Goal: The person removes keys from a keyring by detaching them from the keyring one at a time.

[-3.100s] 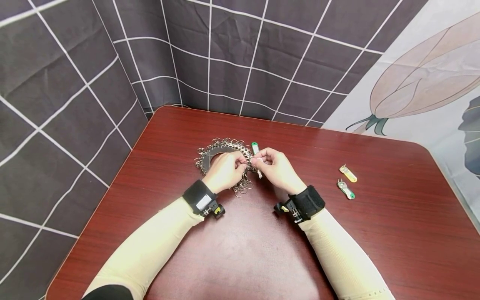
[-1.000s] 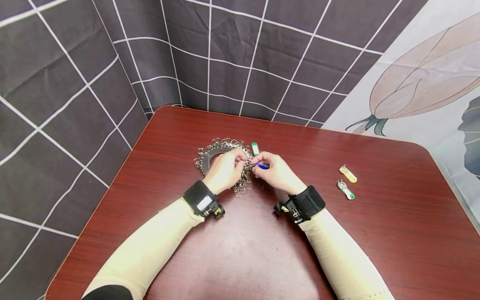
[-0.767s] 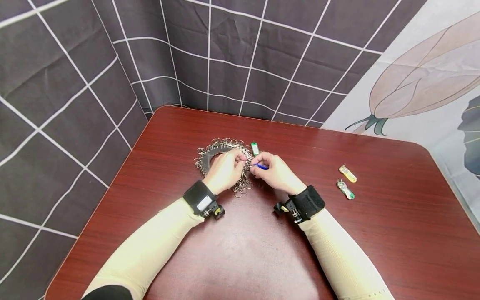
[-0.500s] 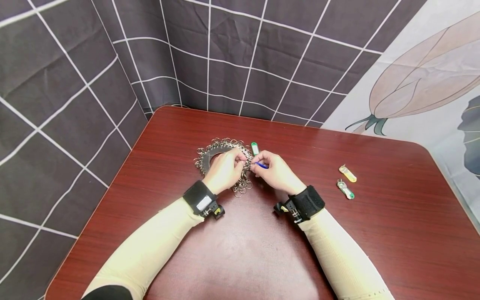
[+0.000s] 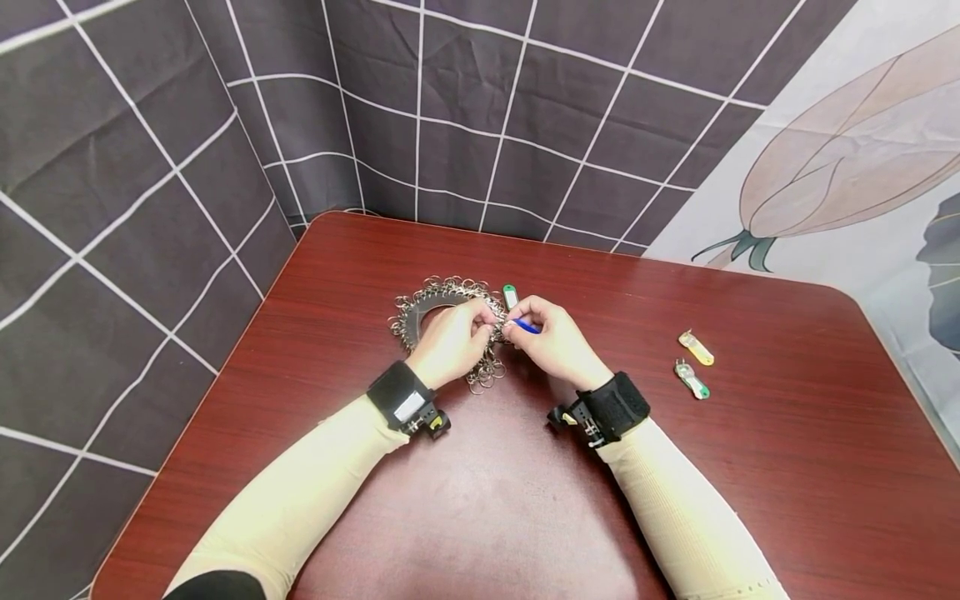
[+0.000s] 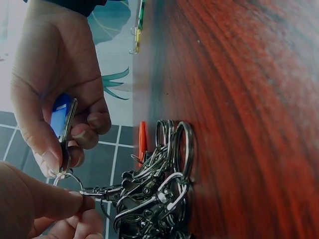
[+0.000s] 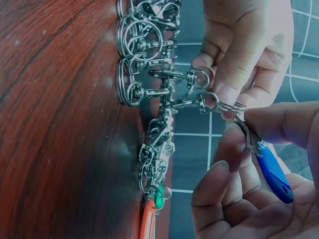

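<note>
Blue plastic key tag (image 7: 273, 172) is pinched in the right hand (image 5: 553, 342), its small ring (image 7: 227, 106) gripped by the left hand (image 5: 452, 337). Both hands sit over a pile of metal clasps (image 5: 420, 308) near the table's (image 5: 750, 467) far-left edge. 2 more tags (image 5: 693, 363) lie toward the right edge.

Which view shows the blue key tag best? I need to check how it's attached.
The right wrist view: the blue key tag lies full length, its metal end meeting a split ring. The left wrist view shows part of it behind the right hand; the head view shows a blue sliver.
</note>
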{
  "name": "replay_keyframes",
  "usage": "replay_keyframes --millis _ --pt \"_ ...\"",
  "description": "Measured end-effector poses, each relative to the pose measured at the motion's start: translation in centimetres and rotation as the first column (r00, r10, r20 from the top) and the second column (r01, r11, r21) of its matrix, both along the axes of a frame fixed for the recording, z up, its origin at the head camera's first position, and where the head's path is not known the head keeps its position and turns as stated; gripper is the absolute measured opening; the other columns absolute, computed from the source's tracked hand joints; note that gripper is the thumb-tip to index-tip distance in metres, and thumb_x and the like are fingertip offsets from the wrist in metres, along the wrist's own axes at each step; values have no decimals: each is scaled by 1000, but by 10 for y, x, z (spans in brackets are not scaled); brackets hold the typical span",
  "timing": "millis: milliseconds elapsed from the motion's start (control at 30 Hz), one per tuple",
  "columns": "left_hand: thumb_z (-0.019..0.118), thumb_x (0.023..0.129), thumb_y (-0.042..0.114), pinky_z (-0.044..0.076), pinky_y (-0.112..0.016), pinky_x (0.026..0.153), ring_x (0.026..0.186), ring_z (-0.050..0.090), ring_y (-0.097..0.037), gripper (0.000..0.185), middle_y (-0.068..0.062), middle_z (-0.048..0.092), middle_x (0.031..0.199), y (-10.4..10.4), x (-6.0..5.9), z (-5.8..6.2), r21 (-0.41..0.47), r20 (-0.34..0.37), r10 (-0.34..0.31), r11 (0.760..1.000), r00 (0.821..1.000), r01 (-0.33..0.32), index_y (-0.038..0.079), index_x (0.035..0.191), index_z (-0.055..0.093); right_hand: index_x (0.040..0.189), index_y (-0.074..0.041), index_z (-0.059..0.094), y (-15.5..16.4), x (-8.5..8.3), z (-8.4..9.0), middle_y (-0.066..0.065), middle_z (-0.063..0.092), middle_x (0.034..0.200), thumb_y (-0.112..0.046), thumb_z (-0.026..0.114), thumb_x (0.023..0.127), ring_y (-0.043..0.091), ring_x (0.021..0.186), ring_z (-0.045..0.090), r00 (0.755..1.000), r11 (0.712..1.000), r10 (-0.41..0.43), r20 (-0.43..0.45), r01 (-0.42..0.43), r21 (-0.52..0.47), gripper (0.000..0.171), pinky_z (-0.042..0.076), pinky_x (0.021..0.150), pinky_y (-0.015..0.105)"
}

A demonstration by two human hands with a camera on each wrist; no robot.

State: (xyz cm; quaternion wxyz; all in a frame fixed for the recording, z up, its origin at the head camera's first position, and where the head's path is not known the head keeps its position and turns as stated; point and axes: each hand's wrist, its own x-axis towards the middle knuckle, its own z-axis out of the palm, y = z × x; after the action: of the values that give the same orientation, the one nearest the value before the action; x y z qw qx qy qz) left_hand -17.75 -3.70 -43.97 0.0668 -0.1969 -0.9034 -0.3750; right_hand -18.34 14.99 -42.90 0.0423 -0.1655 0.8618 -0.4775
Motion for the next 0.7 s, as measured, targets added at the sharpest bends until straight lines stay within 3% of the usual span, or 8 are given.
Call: replay_keyframes --millis 233,700 --pt "62 92 11 48 -27 70 78 60 -9 13 2 68 91 0 0 -1 -21 29 -36 999 999 37 13 101 71 96 -9 63 0 0 0 3 65 80 -11 67 88 16 67 53 999 999 -34 27 34 -25 9 43 60 26" --pt "60 93 11 46 -30 67 72 57 -12 5 2 64 83 0 1 1 -39 25 11 999 1000 -10 13 95 63 98 -9 62 1 -2 -2 2 64 79 -12 68 88 14 67 54 1000 1000 -6 25 6 11 12 44 59 25"
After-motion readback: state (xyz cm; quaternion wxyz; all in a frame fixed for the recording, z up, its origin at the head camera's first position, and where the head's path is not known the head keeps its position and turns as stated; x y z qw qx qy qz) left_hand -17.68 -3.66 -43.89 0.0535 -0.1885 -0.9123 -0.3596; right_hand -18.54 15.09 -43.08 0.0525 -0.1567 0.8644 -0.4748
